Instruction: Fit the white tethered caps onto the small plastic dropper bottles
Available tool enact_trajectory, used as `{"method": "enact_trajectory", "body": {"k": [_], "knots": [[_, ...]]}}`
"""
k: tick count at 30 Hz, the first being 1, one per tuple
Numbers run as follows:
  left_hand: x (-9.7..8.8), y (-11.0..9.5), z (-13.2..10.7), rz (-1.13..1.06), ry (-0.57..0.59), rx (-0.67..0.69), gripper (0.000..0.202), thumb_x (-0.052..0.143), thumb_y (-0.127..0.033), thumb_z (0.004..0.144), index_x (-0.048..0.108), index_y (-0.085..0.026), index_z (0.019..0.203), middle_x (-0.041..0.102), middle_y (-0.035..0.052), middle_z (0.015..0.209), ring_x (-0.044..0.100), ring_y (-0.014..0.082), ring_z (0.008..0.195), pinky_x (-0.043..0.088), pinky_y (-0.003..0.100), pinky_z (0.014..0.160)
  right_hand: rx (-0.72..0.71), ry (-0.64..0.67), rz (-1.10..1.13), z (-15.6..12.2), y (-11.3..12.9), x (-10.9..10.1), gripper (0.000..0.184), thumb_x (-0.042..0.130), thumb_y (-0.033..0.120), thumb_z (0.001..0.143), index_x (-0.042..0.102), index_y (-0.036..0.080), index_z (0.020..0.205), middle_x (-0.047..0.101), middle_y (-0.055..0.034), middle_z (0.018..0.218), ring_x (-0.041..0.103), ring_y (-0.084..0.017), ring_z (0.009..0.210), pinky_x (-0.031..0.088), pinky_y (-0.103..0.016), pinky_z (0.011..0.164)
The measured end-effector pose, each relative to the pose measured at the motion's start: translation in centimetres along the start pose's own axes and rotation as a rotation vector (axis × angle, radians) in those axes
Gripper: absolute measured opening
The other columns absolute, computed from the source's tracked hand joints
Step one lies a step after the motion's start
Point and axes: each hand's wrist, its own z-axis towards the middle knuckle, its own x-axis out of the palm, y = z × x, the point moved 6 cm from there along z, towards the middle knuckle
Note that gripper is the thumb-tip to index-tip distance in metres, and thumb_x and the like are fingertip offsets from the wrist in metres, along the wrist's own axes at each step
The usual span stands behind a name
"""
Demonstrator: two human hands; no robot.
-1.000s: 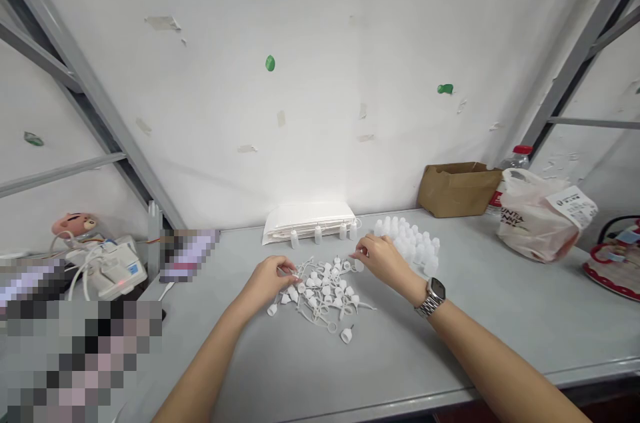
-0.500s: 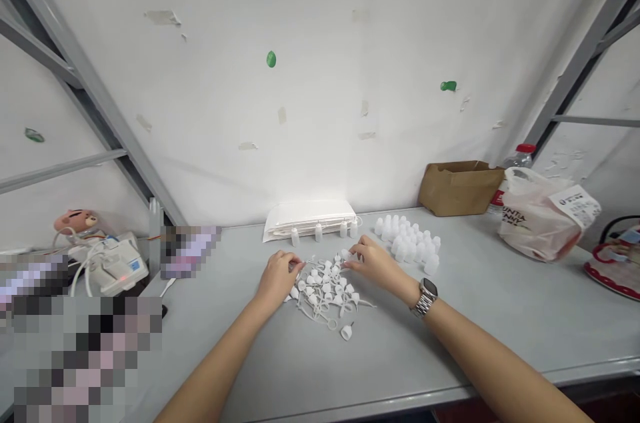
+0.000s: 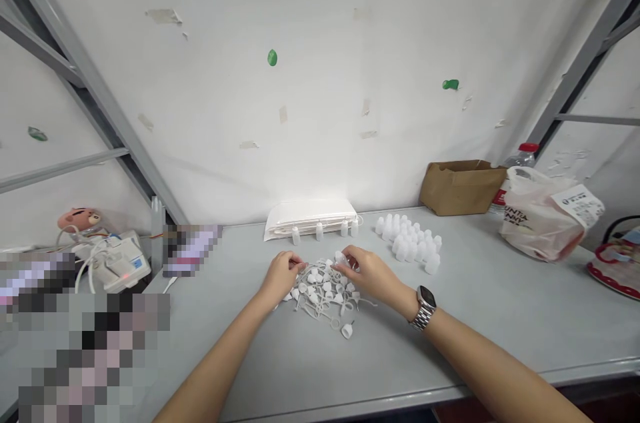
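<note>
My left hand (image 3: 283,278) is at the left side of a pile of white needle-tip caps with loop straps (image 3: 320,289). Its thumb and fingertips are pinched together, and whatever is between them is too small to make out. Over the pile's right rear side, my right hand (image 3: 367,269), with a watch at the wrist, grips a small translucent bottle (image 3: 341,257). One loose cap (image 3: 347,330) lies in front of the pile. Several capped bottles (image 3: 319,231) stand upright behind the hands, and a cluster of uncapped bottles (image 3: 410,241) is to the right.
White flat packets (image 3: 310,215) lie against the wall behind the capped bottles. At the back right are a brown cardboard box (image 3: 460,193), a red-capped drink bottle (image 3: 525,155) and a plastic bag (image 3: 540,226). A white device with cables (image 3: 123,266) sits at left.
My right hand has shifted slightly left and inward, and the bottle in its fingers shows more plainly. My left hand stays nearly in place, still pinched.
</note>
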Motion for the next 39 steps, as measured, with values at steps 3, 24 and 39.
{"method": "enact_trajectory", "body": {"k": [3, 24, 39], "knots": [[-0.5, -0.1, 0.0, -0.029, -0.035, -0.004, 0.011, 0.053, -0.03, 0.066, 0.056, -0.019, 0.064, 0.062, 0.0036, 0.076, 0.057, 0.0181, 0.074, 0.042, 0.029, 0.07, 0.005, -0.006, 0.026, 0.0, 0.0, -0.1, 0.021, 0.046, 0.04, 0.082, 0.046, 0.02, 0.075, 0.053, 0.0021, 0.064, 0.045, -0.012, 0.053, 0.03, -0.022, 0.048], [1.4, -3.3, -3.3, -0.822, -0.025, -0.117, 0.03, 0.065, -0.04, 0.061, 0.066, -0.014, 0.078, 0.069, 0.0085, 0.085, 0.062, 0.0211, 0.082, 0.047, 0.03, 0.072, -0.042, -0.011, 0.238, -0.9, 2.4, 1.1, 0.018, 0.052, 0.036, 0.08, 0.055, 0.018, 0.079, 0.055, -0.0003, 0.071, 0.047, -0.012, 0.062, 0.037, -0.024, 0.057], [2.1, -3.4, -3.8, -0.986, 0.061, -0.186, 0.028, 0.071, -0.033, 0.057, 0.068, -0.016, 0.079, 0.069, 0.0078, 0.093, 0.058, 0.0219, 0.096, 0.04, 0.033, 0.088, -0.141, -0.2, 0.096, -1.5, 2.6, 0.6, 0.008, 0.051, 0.026, 0.082, 0.051, 0.017, 0.084, 0.052, -0.0029, 0.074, 0.049, -0.014, 0.066, 0.041, -0.026, 0.059]]}}
